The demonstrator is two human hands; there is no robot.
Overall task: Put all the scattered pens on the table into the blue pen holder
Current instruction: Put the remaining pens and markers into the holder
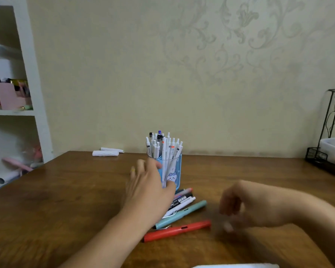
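The blue pen holder (173, 172) stands upright near the middle of the wooden table (66, 190), toward the wall. It is a translucent blue cup with a cartoon cat printed on its front, and it is packed with white click pens (163, 147) standing upright, caps and clickers above the rim.

Left hand (146, 182): placed against the left side of the holder, fingers curved round its wall and thumb on the lower front — the grip is on the holder itself.

Right hand (240, 204): hovers above the table to the right of the loose pens, fingers curled downward. The hand is blurred; whether it holds anything cannot be told.

Loose pens lie on the table just in front of the holder, partly hidden by the left wrist:
- a red pen (177, 231), nearest the person, lying alone;
- a teal pen (182, 214) with a metal clip, just beyond it;
- a white pen (182, 204), a black-capped pen and an orange-tipped pen (186, 190) bunched together next to the holder's base.

Two white rolled items (106, 152) lie at the far edge of the table. A black wire rack (325, 151) holding a white tray stands at the right edge. A white shelf unit (27, 74) stands at the left.
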